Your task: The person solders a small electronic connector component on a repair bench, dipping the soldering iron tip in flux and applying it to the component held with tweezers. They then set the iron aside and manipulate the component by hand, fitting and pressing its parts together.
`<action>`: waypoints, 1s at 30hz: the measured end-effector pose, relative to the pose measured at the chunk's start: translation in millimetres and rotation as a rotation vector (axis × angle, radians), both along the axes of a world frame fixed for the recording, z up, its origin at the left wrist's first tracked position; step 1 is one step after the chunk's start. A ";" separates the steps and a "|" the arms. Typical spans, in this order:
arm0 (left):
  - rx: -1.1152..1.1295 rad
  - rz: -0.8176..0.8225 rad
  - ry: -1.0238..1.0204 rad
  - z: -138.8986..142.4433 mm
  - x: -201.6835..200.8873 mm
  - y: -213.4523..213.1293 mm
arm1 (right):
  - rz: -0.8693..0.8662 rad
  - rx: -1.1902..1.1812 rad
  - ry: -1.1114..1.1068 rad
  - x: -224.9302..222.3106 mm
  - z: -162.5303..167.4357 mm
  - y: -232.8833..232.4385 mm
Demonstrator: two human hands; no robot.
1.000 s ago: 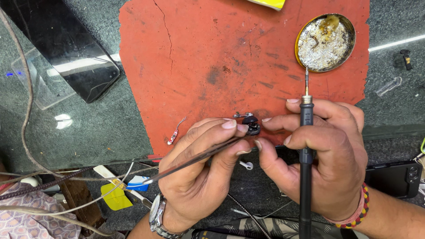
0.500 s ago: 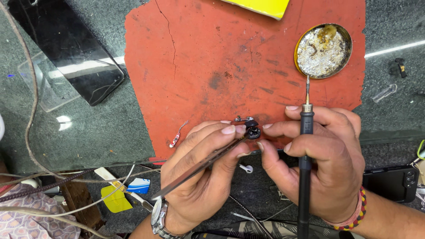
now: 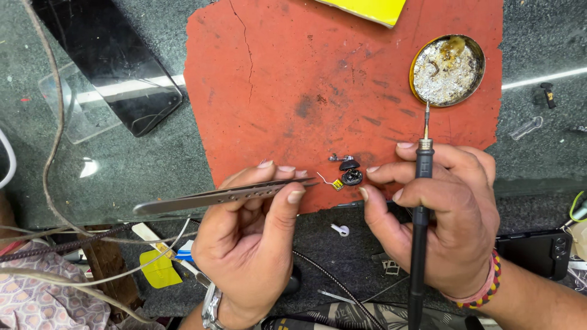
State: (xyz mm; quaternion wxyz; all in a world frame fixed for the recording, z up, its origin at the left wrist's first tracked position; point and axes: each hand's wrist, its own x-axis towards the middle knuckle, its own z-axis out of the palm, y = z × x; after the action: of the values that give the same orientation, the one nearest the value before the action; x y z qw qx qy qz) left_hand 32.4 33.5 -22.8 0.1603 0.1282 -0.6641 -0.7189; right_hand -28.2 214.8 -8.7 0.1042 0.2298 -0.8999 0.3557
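Tweezers [image 3: 226, 197] are pinched in the left hand [image 3: 257, 238] on a tiny yellow part [image 3: 337, 184] at nine o'clock of the black earbud piece [image 3: 351, 177], fingertip-steadied by the right hand [image 3: 440, 214], fist closed round the soldering iron [image 3: 419, 208]; steadiness is judged essential.

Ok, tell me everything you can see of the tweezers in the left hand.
The tweezers are long, slim, dull grey metal with a row of small holes along the blade. They lie almost level, blunt end pointing left, fine tips pointing right over the edge of the red mat. The left hand pinches them between thumb and fingers. The tips meet a tiny yellow part with thin wires, beside a small black component.
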 end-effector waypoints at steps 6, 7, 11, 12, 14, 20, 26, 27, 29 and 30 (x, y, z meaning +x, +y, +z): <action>0.035 0.084 -0.147 4.6 1.4 2.0 | 0.012 0.006 0.017 -2.2 -1.3 0.4; 0.031 0.086 -0.153 4.7 1.0 2.3 | 0.016 0.006 0.020 -2.8 -1.7 0.4; 0.062 0.110 -0.174 4.5 -1.4 4.8 | 0.024 -0.008 0.024 -4.4 -2.7 0.2; 0.080 0.122 -0.179 4.4 -2.4 5.1 | 0.025 -0.014 0.024 -4.9 -3.1 0.0; 0.095 0.128 -0.161 4.9 -4.1 5.1 | 0.025 -0.020 0.021 -4.7 -3.0 -0.2; 0.071 0.142 -0.276 9.9 -10.1 -0.4 | 0.029 -0.006 0.010 -4.4 -1.4 0.4; 0.015 0.127 -0.295 15.7 -10.6 3.8 | 0.036 0.003 0.007 -4.5 -0.6 1.1; -0.002 0.127 -0.313 16.5 -10.3 4.1 | 0.036 0.002 0.007 -4.6 -0.6 1.1; -0.004 0.146 -0.314 17.2 -9.8 2.4 | 0.037 -0.001 0.007 -4.4 -0.8 1.2; -0.005 0.155 -0.313 17.3 -9.8 0.9 | 0.037 -0.003 0.008 -4.4 -1.0 1.2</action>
State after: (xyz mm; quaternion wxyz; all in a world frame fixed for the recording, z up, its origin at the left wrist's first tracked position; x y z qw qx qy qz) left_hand 22.7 34.4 -5.5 0.1102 0.2892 -0.6709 -0.6738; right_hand -32.6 216.0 -9.6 0.1015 0.2475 -0.8945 0.3582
